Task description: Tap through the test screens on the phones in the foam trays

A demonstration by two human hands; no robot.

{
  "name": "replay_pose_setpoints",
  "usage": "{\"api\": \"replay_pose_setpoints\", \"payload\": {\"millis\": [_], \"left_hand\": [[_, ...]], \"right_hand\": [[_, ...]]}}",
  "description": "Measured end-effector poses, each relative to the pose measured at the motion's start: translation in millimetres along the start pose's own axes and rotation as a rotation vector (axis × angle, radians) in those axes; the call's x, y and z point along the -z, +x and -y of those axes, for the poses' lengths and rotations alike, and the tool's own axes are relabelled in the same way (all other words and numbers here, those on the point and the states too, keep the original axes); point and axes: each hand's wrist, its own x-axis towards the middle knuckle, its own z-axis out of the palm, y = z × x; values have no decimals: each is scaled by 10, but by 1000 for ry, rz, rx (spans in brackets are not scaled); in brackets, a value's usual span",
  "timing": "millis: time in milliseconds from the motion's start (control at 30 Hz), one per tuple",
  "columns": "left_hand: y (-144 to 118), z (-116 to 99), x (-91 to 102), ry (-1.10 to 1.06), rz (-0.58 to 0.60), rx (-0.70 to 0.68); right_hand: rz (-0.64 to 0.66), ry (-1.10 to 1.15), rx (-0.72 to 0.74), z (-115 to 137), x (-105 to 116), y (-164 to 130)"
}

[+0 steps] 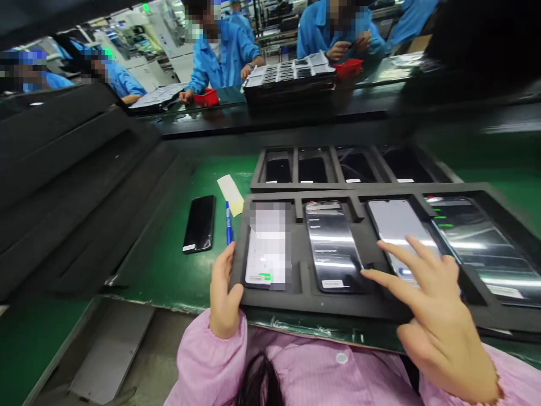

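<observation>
A black foam tray [274, 301] lies in front of me with several smartphones in its slots. My left hand [225, 296] grips the tray's left end, thumb near its front edge. Beside that hand is a phone with a lit white screen [262, 248], partly blurred. To its right lies a phone with a dark, glossy screen [336, 245]. My right hand [435, 304] is open with fingers spread; the index fingertip is at this phone's right edge. Other fingers hover over or touch a phone with a pale lit screen [395, 223]. A larger-looking dark phone [486, 242] fills the right slot.
Behind stands another foam tray [296, 186] with dark phones. On the green table [169, 287] lie a black phone [199, 224], a blue pen [229, 223] and a paper strip [230, 192]. Stacked black foam [63, 186] rises at left. Blue-clad people work across the bench.
</observation>
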Motion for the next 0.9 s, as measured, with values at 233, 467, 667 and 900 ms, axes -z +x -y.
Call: {"api": "replay_pose_setpoints", "payload": {"millis": [233,467,667,900], "left_hand": [[-147,-24,-15,2,51,-12],[-158,-31,-1,7,81,45],[-160,-32,3,66,84,56],[-156,-59,15,67,92,79]], "right_hand": [[154,181,185,808,-448,522],[269,71,211,988,-640,648],[155,-10,79,911,-557,607],[258,37,188,1022,-634,665]]}}
